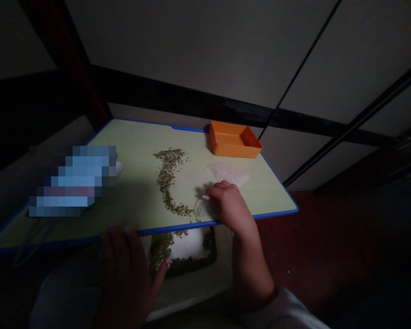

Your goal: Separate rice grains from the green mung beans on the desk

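My right hand is over the table near its front edge, fingers curled round a clear, rounded see-through piece that rests on the tabletop. Just beyond it lies a pale heap of rice-like grains. A curved trail of small green beans, mixed with some pale grains, runs down the middle to the table's front edge. Below that edge, a pale container holds more green beans around a bare white patch. My left hand, dark in shadow, is beside the container, thumb spread from the fingers.
An orange open box stands at the table's back right. On the left of the yellow-green table, which has a blue rim, lies a pixelated bluish object. A thin cable loop hangs near the front left. Light panels stand behind.
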The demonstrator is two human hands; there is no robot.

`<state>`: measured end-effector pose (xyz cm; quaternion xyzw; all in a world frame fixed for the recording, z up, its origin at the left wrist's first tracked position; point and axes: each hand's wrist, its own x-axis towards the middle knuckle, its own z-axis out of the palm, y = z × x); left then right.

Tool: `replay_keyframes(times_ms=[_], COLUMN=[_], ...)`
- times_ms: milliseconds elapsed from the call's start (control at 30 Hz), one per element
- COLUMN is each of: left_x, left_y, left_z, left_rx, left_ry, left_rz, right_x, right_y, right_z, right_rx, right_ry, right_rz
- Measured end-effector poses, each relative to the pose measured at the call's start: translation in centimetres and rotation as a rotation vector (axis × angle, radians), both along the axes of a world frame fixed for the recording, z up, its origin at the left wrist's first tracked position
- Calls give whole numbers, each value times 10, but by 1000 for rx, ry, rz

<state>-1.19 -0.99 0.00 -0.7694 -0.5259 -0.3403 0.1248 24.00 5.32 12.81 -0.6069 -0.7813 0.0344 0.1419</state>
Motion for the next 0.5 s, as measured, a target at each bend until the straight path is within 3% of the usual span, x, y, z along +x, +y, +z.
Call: replay_keyframes(times_ms=[500], left_x=[0], left_y=[-3], left_z=[0], left_rx=[-64], left_ry=[6], left_rz=[26], right_x=[-2], right_y=[-4], right_z=[1], right_rx=[-54], right_ry=[31], right_rz=[74])
